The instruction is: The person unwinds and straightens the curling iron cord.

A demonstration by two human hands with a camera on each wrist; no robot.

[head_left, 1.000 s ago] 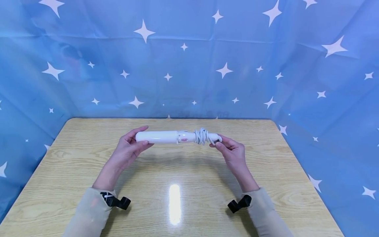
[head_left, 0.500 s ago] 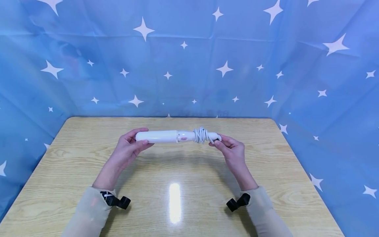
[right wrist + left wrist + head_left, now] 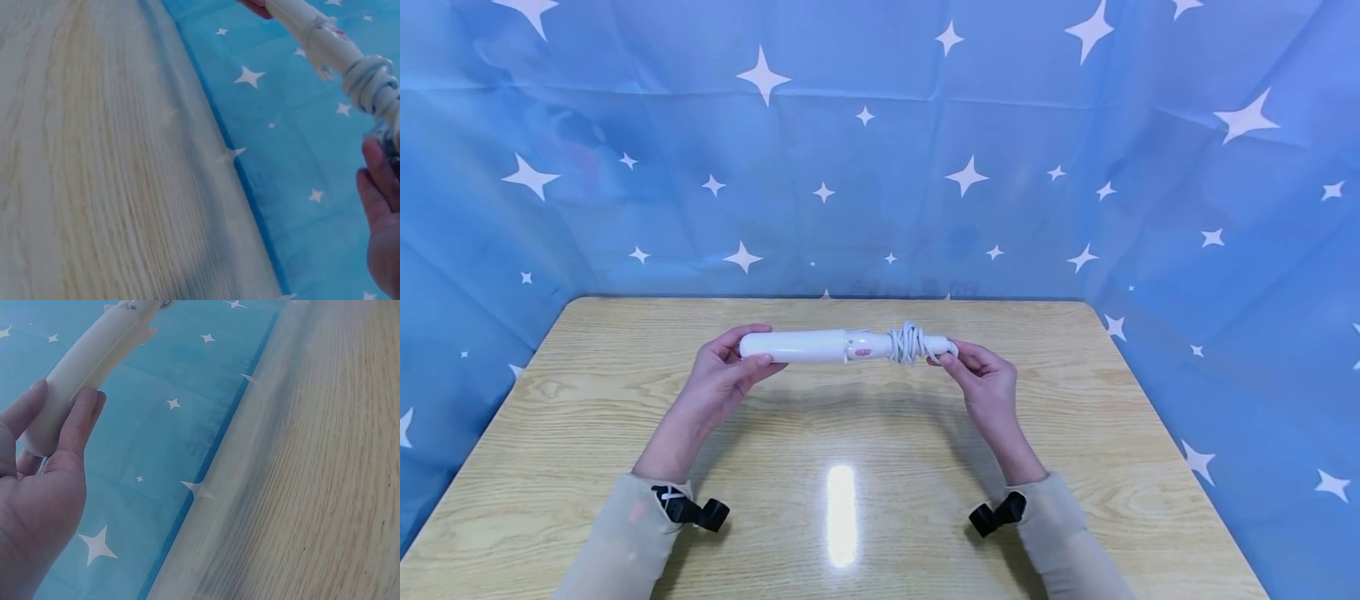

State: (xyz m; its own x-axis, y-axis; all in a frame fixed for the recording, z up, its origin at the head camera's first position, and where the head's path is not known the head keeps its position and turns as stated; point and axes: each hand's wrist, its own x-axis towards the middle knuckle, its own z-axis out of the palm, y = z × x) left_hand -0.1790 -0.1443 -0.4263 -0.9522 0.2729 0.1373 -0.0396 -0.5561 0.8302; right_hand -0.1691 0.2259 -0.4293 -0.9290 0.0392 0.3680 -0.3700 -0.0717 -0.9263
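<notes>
Over the near part of the counter [image 3: 775, 533]: two pale sleeves [image 3: 617, 542], a black wrist camera [image 3: 712, 515] strapped at each cuff, with a bright reflection [image 3: 842, 517] on the wood between them; the near edge itself is out of view.
Left hand [image 3: 718, 379]: grasping the left end of a white wand [image 3: 793, 346], thumb along its near side, other fingers on the far side.
Right hand [image 3: 988, 387]: pinching the wand's opposite end, thumb toward the near side; the right wrist view catches only part of this hand.
White wand: roughly level and parallel to the counter's far edge, well in from the left and right edges, raised off the wood with shadows below; a pink oval mark [image 3: 862, 352] sits on its slimmer part.
Cord [image 3: 907, 343]: coiled round that slimmer part, just beside the right hand; no plug can be made out.
Two-handed hold: the step in hand, as I judge it, is supporting the wand in the air by its ends.
Next move: it probably calls for both hands to act together, with the coils left undisturbed.
Beyond the far edge: a blue backdrop [image 3: 880, 150] printed with white stars.
</notes>
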